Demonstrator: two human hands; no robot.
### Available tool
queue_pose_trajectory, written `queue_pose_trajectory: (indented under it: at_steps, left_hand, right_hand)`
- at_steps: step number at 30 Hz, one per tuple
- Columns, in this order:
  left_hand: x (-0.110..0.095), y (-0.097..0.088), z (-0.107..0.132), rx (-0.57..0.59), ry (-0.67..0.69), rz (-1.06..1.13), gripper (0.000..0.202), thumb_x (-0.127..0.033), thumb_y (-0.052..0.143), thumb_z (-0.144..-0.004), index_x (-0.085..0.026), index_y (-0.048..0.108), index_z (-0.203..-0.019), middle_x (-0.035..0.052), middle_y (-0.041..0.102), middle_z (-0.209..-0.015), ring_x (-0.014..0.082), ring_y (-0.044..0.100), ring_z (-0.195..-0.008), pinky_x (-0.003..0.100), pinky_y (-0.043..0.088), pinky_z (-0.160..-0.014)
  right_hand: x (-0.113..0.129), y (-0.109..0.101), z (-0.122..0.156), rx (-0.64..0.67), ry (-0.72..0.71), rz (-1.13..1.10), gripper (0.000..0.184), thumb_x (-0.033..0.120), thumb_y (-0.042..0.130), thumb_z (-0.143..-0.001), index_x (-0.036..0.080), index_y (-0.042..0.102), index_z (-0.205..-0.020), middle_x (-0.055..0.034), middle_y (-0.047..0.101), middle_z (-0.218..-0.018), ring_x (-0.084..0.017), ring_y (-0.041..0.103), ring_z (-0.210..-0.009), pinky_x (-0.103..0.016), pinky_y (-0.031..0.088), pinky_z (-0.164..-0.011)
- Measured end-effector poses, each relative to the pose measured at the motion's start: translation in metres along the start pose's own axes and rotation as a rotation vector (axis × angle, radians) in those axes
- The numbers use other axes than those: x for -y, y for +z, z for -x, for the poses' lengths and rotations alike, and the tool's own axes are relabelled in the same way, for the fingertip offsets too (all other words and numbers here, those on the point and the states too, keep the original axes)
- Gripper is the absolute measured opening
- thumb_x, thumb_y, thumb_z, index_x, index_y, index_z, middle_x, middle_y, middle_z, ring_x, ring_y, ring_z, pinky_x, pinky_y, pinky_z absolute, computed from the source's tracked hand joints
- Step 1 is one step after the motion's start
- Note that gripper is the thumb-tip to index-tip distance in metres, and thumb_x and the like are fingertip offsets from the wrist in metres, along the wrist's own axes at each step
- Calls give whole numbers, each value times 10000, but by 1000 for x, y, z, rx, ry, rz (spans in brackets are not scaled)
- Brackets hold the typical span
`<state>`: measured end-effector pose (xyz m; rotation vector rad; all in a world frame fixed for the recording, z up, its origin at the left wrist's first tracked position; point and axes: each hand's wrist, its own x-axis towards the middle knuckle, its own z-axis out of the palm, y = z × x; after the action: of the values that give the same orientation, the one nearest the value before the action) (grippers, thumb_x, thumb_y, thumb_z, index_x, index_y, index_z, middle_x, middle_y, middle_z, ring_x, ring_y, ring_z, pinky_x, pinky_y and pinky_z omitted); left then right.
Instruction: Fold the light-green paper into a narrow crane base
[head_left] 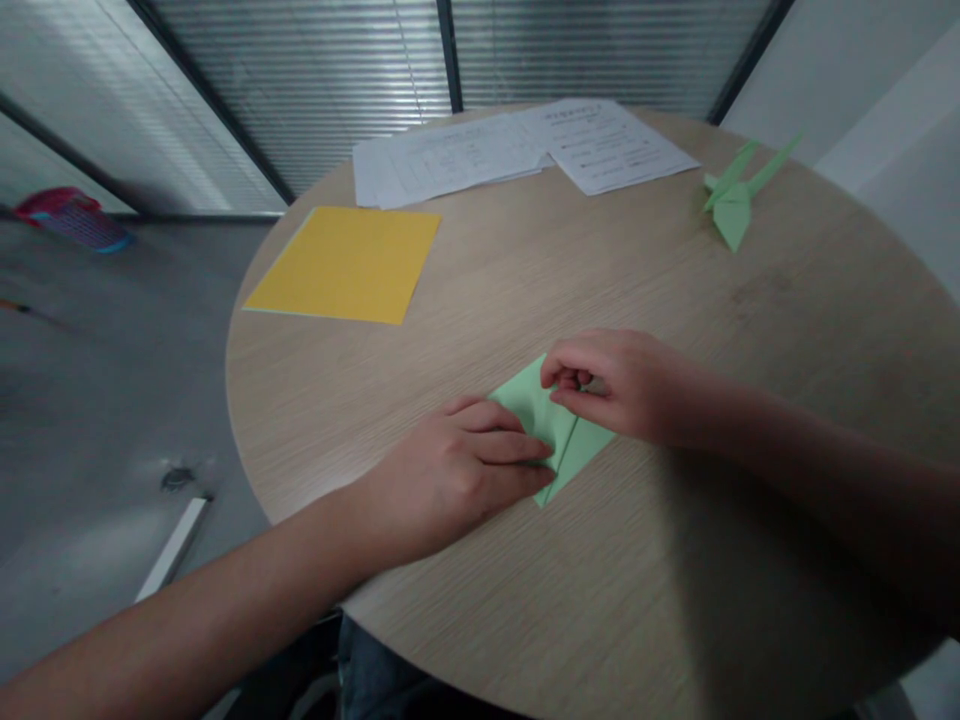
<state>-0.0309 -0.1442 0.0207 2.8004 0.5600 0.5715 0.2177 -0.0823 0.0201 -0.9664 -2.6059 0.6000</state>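
Note:
A folded light green paper lies flat on the round wooden table, near its front middle. My left hand rests on the paper's left part, fingers held together and pressing it down. My right hand sits at the paper's upper right, thumb and fingers pinched on a flap of it. Both hands cover parts of the paper.
A yellow paper sheet lies at the table's left. Printed white sheets are spread along the far edge. A finished green paper crane stands at the far right. Glass walls with blinds stand behind the table.

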Motion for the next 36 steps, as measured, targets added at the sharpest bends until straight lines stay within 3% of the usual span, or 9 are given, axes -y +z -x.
queue_pose_trajectory:
  at_steps: [7, 18, 26, 36]
  left_hand:
    - [-2, -3, 0, 37, 21, -74, 279, -210, 495, -1094, -221, 727, -1248, 55, 777, -1193, 221, 667, -1097, 380, 534, -949]
    - [-11, -4, 1, -9, 54, -116, 318, -177, 425, -1108, -148, 740, -1137, 56, 792, -1113, 207, 690, -1032, 345, 599, -910]
    - [-17, -4, 6, 20, 2, -67, 264, -152, 489, -1077, -140, 733, -1177, 84, 775, -1100, 228, 685, -1095, 448, 567, -1067]
    - [-15, -8, 10, 35, -27, 58, 234, -172, 541, -1063, -182, 762, -1138, 90, 738, -1161, 228, 673, -1146, 456, 508, -1145]
  right_hand:
    - [0, 1, 1, -10, -5, 14, 94, 216, 624, -923, 191, 688, -987, -26, 677, -806, -182, 584, -736, -300, 353, -679]
    - [1, 0, 0, 0, -2, 13, 94, 215, 614, -928, 194, 686, -987, -19, 671, -796, -176, 573, -727, -294, 346, -675]
    - [0, 1, 1, -17, -18, 27, 107, 221, 607, -939, 201, 690, -1003, -24, 671, -801, -189, 576, -745, -303, 349, -697]
    - [1, 0, 2, -20, -15, 41, 101, 228, 608, -937, 202, 689, -990, -32, 677, -808, -200, 585, -758, -312, 353, -704]
